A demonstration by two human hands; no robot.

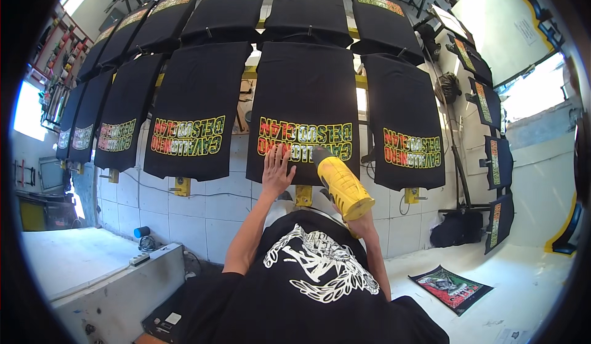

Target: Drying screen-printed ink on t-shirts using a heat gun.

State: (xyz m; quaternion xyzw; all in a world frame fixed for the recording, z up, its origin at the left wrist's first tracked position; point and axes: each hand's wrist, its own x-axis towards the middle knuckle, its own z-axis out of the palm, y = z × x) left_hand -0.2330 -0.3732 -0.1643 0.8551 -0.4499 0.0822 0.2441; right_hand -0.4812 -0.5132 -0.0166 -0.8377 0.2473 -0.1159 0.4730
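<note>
Before me a black T-shirt (307, 80) lies stretched flat over a printing pallet, its colourful lettering print (304, 134) near the edge closest to me. My left hand (277, 170) rests on the shirt's near part with fingers spread, the fingertips over the lower left of the lettering. In my right hand (358, 224) is a yellow heat gun (344, 187), its dark nozzle pointed at the right half of the print. The gun's body covers part of my right hand and the shirt's lower right. A yellow metal bracket (303, 195) shows under the pallet's near edge.
Similar printed black shirts lie on pallets to the left (191, 108) and right (406, 117), with a second row (226, 16) beyond. More hang along the right wall. A white ledge (115, 270) with a power strip (139, 259) stands left; a printed sheet (451, 290) lies right.
</note>
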